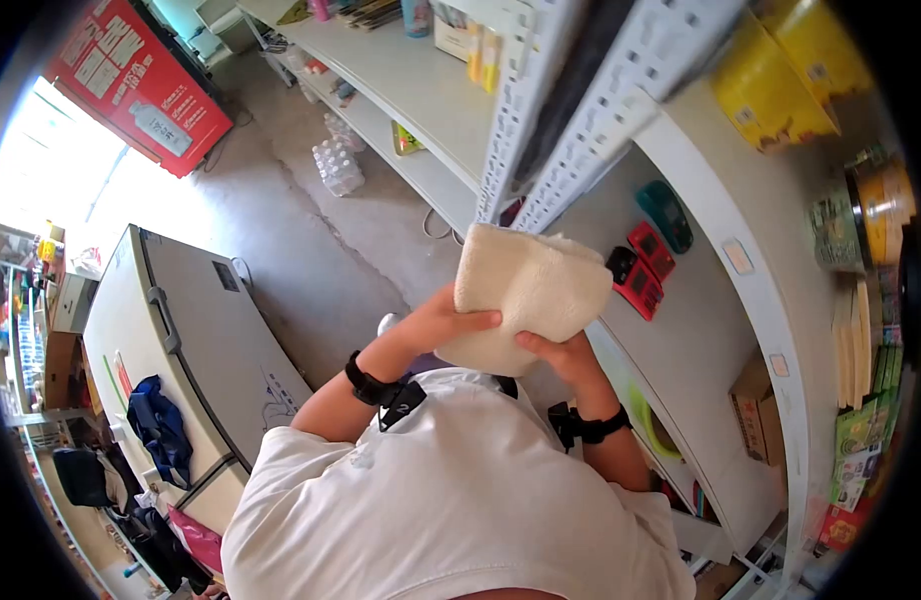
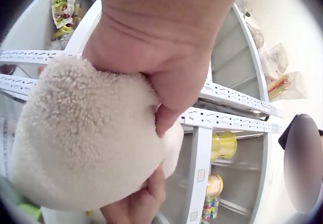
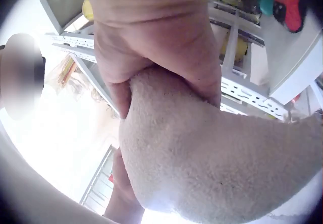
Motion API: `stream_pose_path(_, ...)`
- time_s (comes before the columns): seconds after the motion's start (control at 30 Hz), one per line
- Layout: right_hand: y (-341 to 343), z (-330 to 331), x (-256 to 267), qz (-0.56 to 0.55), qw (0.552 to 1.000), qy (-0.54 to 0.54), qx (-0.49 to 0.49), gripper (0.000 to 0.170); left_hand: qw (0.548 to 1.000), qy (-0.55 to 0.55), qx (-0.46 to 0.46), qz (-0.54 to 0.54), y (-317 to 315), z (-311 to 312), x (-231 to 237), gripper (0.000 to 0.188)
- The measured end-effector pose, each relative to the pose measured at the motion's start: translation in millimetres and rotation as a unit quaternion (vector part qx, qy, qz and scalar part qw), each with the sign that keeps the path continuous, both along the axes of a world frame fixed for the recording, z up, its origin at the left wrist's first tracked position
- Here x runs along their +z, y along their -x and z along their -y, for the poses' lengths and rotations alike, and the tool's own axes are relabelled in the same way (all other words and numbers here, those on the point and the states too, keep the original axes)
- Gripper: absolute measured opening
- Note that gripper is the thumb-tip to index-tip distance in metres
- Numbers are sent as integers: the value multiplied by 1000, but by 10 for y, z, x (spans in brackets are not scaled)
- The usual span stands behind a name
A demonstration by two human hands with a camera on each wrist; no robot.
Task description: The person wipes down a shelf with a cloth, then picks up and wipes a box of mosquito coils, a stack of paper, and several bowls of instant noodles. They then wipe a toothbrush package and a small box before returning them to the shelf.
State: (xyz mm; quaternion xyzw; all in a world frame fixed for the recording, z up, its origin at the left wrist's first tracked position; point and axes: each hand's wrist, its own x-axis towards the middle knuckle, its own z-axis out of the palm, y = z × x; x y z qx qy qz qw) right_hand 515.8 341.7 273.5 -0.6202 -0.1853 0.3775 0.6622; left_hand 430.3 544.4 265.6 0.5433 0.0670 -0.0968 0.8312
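A cream-coloured fluffy towel (image 1: 531,275), folded into a thick pad, is held up in front of the chest in the head view. My left hand (image 1: 443,325) grips its left edge, thumb lying across the upper face and the other fingers hidden beneath. On the near right edge, my right hand (image 1: 569,358) pinches the cloth in the same way. The left wrist view shows the towel's looped pile (image 2: 83,138) close up, bulging below the left hand (image 2: 151,62). In the right wrist view the cloth (image 3: 202,158) hangs from the right hand (image 3: 156,52).
White metal shelving (image 1: 581,150) stands just beyond the towel and along the right. Red calculators (image 1: 641,285) and a teal item (image 1: 666,215) lie on a shelf. A chest freezer (image 1: 196,320) is at left; packed bottles (image 1: 337,168) stand on the floor near a red cabinet (image 1: 146,90).
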Motion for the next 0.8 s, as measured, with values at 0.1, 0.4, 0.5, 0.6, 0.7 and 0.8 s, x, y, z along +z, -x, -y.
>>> stream_pose_path(0.1,14,-459,67,5,1000,2,6,60,998,22,56,3,31,-331,-10,56)
stream_pose_path(0.4,407,-2724,-28,41,999,-22,12,52,974,181,103,-93,818,-2452,-86,62)
stream_pose_path(0.5,461,-3340,-37,58,998,-6,10,53,977,186,89,-47,905,-3082,-2,67)
stream_pose_path(0.6,491,-3709,-22,45,999,8,-4,54,969,237,57,-25,878,-3475,-13,63)
stream_pose_path(0.7,372,-3936,-13,57,997,21,-51,52,968,236,79,-38,713,-3643,-5,63)
stream_pose_path(0.8,126,-4067,-40,154,979,90,-100,48,936,309,137,-102,536,-3906,-208,60)
